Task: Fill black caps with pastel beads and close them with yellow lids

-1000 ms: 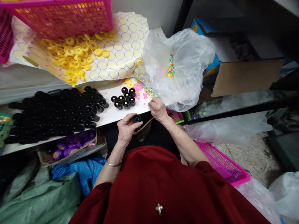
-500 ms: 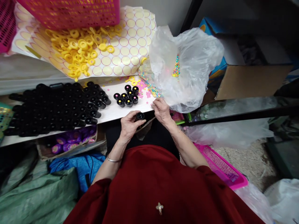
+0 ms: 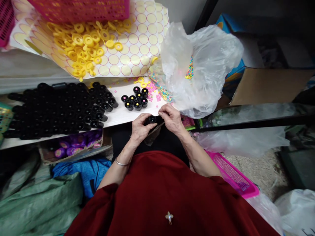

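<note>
left hand (image 3: pixel 140 128): grips black cap (image 3: pixel 152 119), centre frame
right hand (image 3: pixel 171 118): fingertips pinched together just beside cap; contents hidden

Small black cap (image 3: pixel 151 119), open end up, pinched at table edge.

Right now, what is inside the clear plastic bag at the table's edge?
Small pastel beads show through the plastic bag, and more lie loose on the table beside it. Its crumpled folds hide how many lie deeper inside.
</note>
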`<state>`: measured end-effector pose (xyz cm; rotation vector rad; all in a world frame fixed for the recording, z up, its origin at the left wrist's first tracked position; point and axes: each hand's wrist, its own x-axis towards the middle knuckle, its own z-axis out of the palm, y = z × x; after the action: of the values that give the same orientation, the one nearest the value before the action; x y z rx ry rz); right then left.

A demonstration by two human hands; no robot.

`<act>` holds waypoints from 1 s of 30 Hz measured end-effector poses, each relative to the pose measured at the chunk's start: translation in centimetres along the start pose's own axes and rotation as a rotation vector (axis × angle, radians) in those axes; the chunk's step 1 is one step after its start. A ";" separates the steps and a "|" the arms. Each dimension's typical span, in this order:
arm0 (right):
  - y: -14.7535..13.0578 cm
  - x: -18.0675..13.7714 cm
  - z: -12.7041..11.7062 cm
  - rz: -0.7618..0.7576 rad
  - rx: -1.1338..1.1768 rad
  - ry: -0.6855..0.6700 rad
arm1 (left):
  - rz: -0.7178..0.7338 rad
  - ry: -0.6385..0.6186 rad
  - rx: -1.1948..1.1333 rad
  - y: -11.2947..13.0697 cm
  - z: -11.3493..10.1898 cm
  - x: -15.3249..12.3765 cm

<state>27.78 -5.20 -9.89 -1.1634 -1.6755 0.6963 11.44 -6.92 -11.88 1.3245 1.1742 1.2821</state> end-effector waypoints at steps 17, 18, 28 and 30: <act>-2.4 -1.4 0.7 -0.273 -0.353 -0.208 | 0.127 -0.038 0.136 -0.1 -0.2 -0.6; -2.4 -1.4 0.8 -0.282 -0.374 -0.219 | 0.115 -0.038 0.123 -0.1 -0.3 -0.6; -2.1 -0.9 0.8 0.018 0.193 -0.085 | 0.008 0.007 -0.075 -0.3 -0.4 -0.6; -1.6 -0.6 0.6 0.073 0.221 -0.033 | 0.067 0.042 -0.008 -0.4 -0.9 -0.6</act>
<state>26.69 -6.36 -8.96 -1.0650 -1.5453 0.9264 10.53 -7.50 -12.29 1.3468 1.1610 1.3674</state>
